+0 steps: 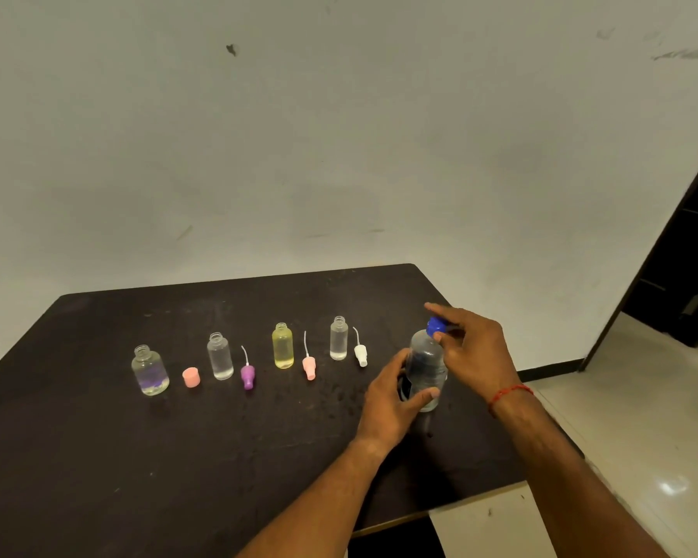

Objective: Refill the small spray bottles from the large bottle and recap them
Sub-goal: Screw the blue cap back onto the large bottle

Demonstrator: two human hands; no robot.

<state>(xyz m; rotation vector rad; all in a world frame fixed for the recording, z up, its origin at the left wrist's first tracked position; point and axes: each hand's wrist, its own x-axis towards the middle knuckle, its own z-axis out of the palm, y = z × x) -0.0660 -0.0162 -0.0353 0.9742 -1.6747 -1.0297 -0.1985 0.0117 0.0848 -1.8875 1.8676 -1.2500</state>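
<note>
The large clear bottle (427, 366) stands at the right of the dark table (97, 457). My left hand (391, 392) grips its body. My right hand (474, 348) pinches its blue cap (436, 326) at the top. Several small open bottles stand in a row: a round clear one (150, 370), a clear one (220, 356), a yellow one (282, 345) and a clear one (338, 338). Beside them lie a pink cap (191, 376), a purple spray head (248, 374), a pink spray head (309, 366) and a white spray head (360, 353).
The table's right edge runs just beyond the large bottle, with tiled floor (641, 416) below. A plain wall (339, 134) stands behind the table. A dark doorway (690, 255) opens at the far right.
</note>
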